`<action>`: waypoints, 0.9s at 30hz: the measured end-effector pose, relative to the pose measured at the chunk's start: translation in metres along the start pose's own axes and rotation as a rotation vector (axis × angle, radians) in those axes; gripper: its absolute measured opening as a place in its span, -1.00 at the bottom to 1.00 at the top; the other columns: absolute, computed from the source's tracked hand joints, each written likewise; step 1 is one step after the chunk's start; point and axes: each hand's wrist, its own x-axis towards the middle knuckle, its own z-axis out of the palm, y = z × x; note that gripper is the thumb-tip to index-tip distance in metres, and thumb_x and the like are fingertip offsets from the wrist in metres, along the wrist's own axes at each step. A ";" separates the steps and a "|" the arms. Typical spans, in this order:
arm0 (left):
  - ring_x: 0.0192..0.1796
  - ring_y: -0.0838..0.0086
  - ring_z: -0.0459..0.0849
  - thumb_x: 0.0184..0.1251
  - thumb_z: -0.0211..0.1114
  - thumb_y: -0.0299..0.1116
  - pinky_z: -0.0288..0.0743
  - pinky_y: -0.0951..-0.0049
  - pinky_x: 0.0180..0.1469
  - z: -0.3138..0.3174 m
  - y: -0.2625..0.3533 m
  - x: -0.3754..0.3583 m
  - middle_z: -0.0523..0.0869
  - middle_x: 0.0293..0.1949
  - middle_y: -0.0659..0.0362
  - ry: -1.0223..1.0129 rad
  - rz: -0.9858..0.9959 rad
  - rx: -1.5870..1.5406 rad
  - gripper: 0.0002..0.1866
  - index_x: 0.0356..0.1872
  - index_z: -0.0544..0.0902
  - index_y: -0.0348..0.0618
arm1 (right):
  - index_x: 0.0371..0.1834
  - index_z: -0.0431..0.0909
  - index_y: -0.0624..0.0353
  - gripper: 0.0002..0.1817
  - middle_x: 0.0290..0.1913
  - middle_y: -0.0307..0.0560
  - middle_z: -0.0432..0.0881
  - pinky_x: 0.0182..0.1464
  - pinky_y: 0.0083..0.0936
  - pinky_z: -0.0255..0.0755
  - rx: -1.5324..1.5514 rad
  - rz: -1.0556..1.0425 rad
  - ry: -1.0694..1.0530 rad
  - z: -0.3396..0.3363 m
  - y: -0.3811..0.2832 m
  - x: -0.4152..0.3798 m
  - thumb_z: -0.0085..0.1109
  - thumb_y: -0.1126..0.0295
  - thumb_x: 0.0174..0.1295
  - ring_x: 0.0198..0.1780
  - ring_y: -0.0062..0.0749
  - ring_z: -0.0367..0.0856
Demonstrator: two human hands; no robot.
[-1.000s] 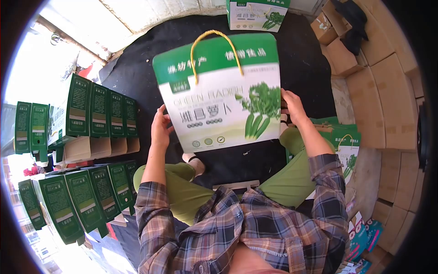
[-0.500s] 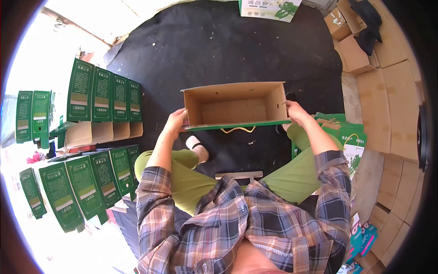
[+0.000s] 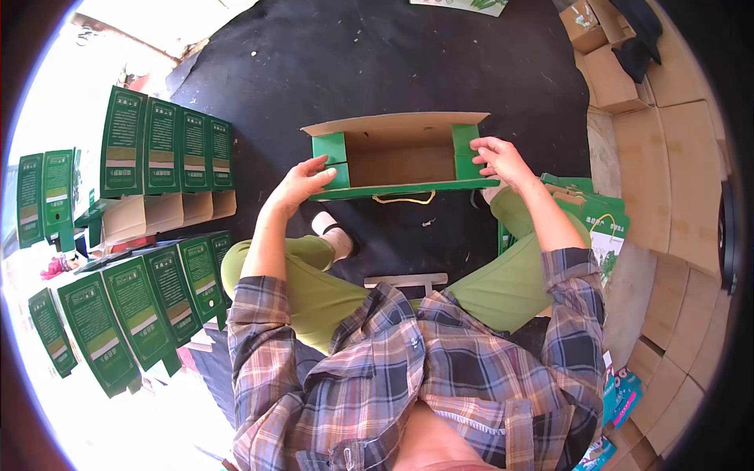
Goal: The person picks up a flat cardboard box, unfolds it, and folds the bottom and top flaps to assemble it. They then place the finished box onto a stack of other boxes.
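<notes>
At our far left, tall green printed cardboard boxes stood close together in two groups, an upper row with tan open ends and a lower row beside it. Next came our left hand, at the left end of an open rectangular carton with a green outside and a plain tan inside. Its thumb and forefinger were apart, the tips over the green left end flap near the corner, pinching nothing that we could see.

The carton lay between our knees and the far side of the black ground sheet, its opening turned up towards us. A yellow rope handle hung from the near edge. We judged the carton light and hollow, its board stiff along the walls but springy at the flaps, easy to crease or crush at the corners, and perhaps a little slippery on the printed face. The two short ends, just below the rim, seemed the best places to take hold; the thin long panels would likely bow if squeezed.

At the right end flap, our right hand had its fingers spread, the tips at the flap and not closed. Farther right lay green-and-white printed packaging, then large brown cardboard boxes.
</notes>
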 end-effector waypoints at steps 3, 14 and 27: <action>0.29 0.25 0.41 0.01 0.48 0.04 0.24 0.29 0.34 -0.004 0.010 -0.011 0.47 0.20 -0.07 -0.089 0.043 0.198 -0.03 0.39 0.25 -0.25 | 0.27 0.37 0.21 -0.56 0.24 -0.08 0.46 0.05 -0.38 0.50 -0.030 0.062 -0.070 -0.001 -0.002 -0.001 -0.07 0.22 0.42 0.17 -0.35 0.50; 0.02 0.10 0.61 0.02 0.45 -0.27 0.48 0.20 0.09 0.016 -0.009 0.017 0.59 -0.03 -0.07 0.338 0.238 0.633 -0.43 0.13 0.54 -0.08 | 0.24 0.42 0.17 -0.47 0.24 -0.03 0.45 0.26 -0.37 0.30 -0.136 -0.076 -0.065 0.007 0.003 -0.001 0.21 0.18 0.24 0.23 -0.25 0.44; 0.08 0.20 0.49 -0.11 0.44 -0.38 0.50 0.20 -0.04 0.057 -0.008 0.008 0.53 -0.03 0.14 0.412 0.496 1.097 -0.50 -0.01 0.59 0.00 | 0.35 0.23 0.08 0.03 0.31 -0.02 0.28 0.27 -0.18 0.28 -1.151 -0.479 0.152 0.053 0.005 -0.027 0.57 0.39 -0.34 0.37 -0.06 0.19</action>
